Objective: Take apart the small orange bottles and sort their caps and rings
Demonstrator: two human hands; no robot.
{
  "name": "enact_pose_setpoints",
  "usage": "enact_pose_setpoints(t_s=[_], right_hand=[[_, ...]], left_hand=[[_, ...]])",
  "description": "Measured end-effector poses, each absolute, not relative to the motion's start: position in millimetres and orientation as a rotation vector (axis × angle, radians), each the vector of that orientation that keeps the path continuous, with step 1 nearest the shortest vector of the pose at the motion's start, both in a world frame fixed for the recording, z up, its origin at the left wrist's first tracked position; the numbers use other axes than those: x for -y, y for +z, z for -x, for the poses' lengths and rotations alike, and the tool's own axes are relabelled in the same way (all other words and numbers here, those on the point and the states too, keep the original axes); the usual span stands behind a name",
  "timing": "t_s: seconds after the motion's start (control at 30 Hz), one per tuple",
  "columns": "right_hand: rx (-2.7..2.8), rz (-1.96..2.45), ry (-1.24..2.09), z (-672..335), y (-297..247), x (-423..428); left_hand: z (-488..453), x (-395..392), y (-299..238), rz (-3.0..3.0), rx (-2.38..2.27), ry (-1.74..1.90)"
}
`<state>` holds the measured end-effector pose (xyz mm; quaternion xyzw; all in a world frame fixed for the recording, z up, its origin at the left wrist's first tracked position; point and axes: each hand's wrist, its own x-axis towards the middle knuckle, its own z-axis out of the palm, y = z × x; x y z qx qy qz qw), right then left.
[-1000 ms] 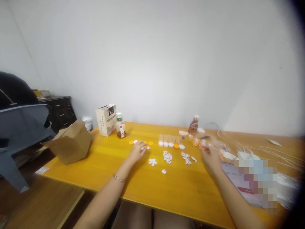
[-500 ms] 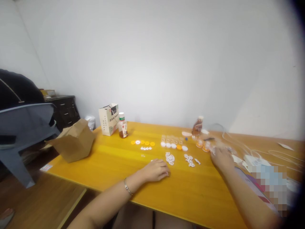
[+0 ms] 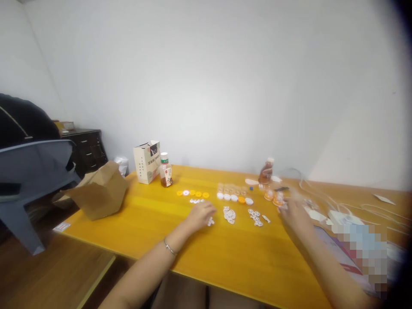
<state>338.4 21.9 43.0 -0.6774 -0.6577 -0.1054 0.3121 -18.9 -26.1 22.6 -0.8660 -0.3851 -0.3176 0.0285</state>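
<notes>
1. Well, the left hand [image 3: 200, 216], a thin bangle [image 3: 170, 246] on its wrist, sits low over the yellow desk [image 3: 244, 257] with its fingers loosely curled. A small white perforated piece [image 3: 210, 222] lies just beside them. From here I cannot tell whether those fingers pinch anything.
2. The right hand [image 3: 294, 214] is blurred, so I cannot say if it is open or closed. It is nearest a cluster of clear plastic pieces and orange-rimmed caps [image 3: 273, 197] toward the far right of the desk.
3. Some of the work looks done. Yellow and white bottle caps [image 3: 192, 193] form a tidy row toward the far edge, with tiny white pieces [image 3: 197, 201] lined up just nearer. To their right, white and orange caps [image 3: 234, 197] make a second row, with clear caps [image 3: 230, 188] close behind.
4. What looks left are two loose heaps of white perforated pieces [image 3: 229, 215] [image 3: 255, 217] at mid-desk, not yet in any row.
5. Open room runs along the whole near edge. The left end is bounded by a brown paper bag [image 3: 99, 191] hanging near the corner, while white cables [image 3: 322, 195] crowd the right end, leaving the right hand less space.
</notes>
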Motion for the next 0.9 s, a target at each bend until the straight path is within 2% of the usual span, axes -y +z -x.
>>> enact_pose_setpoints(t_s=[0.07, 0.17, 0.3, 0.43, 0.67, 0.9], right_hand=[[1.834, 1.668, 0.004, -316.6, 50.1, -2.5], [2.047, 1.401, 0.375, -277.1, 58.1, 32.4], [2.206, 1.154, 0.659, -230.5, 63.2, 69.4], [2.246, 1.059, 0.773, -205.8, 60.2, 80.7], [2.290, 1.085, 0.789, -194.4, 54.1, 81.6], [2.217, 1.027, 0.803, -192.1, 44.2, 77.1]], left_hand=[[40.8, 12.1, 26.0, 2.552, 1.464, -1.117], [72.5, -5.9, 25.7, 2.341, 1.899, -1.124], [94.1, -21.0, 16.6, 2.271, 2.040, -1.082], [95.9, -28.5, 8.1, 2.292, 2.061, -1.062], [95.6, -31.9, 4.1, 2.302, 2.062, -1.114], [83.6, -13.2, 21.1, 2.278, 1.971, -1.217]])
